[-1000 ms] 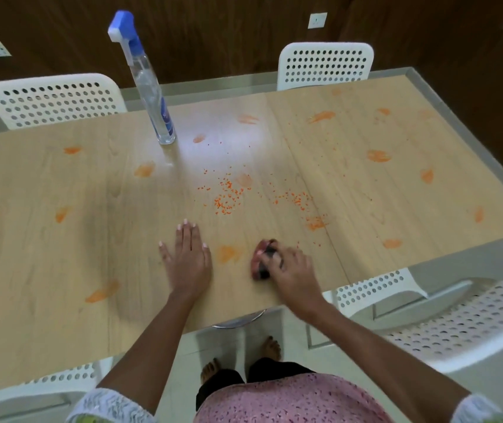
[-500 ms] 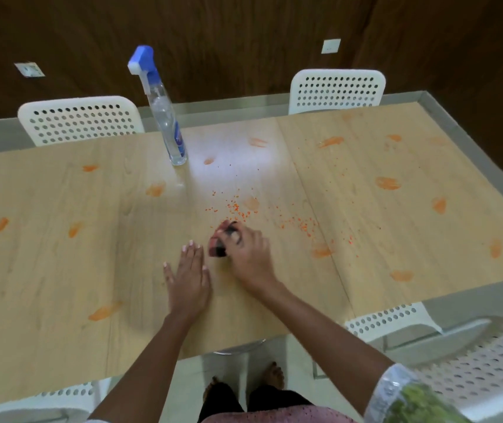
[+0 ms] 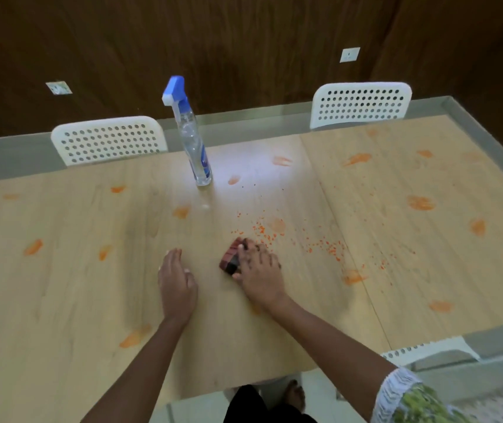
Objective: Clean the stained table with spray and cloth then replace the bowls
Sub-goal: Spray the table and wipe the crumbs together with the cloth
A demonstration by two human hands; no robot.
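My right hand point(image 3: 259, 270) presses a small bunched red and dark cloth point(image 3: 231, 258) onto the wooden table point(image 3: 61, 300), just below a scatter of orange crumbs point(image 3: 323, 245). To the cloth's left my left hand point(image 3: 175, 280) lies flat on the table, fingers together, holding nothing. A clear spray bottle point(image 3: 193, 141) with a blue and white nozzle stands upright behind both hands. Orange smears point(image 3: 421, 203) dot the whole tabletop. No bowls are in view.
Two white perforated chairs point(image 3: 108, 140) point(image 3: 361, 103) stand at the far side of the table, another chair point(image 3: 445, 355) at the near right. A dark wooden wall is behind. My bare feet show below the near table edge.
My right hand slid the cloth from near the front edge up and left towards the crumbs, then slightly right. My left hand stayed flat on the table. The view shifted.
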